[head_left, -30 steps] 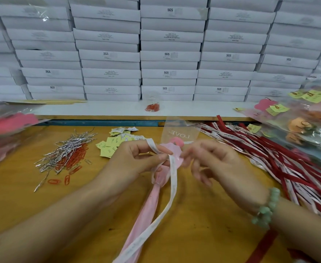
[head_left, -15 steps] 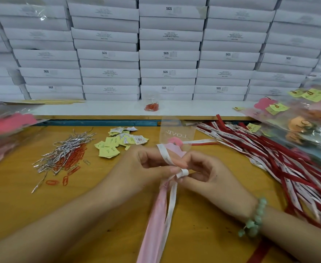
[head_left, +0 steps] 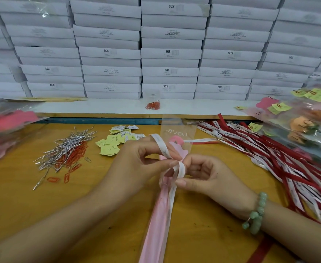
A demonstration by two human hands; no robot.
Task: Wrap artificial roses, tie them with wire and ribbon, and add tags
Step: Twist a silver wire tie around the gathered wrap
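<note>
On wooden table (head_left: 23, 205), stacked white boxes (head_left: 171, 54) behind, wire ties (head_left: 68, 147)

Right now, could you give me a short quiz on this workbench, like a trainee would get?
1. True or false: both hands hold the white ribbon.
2. What word is printed on the clear sleeve?
3. What lies nearest the left hand? A) yellow tags B) red ribbons C) white boxes

Key: 1 true; 2 LOVE; 3 A
</note>
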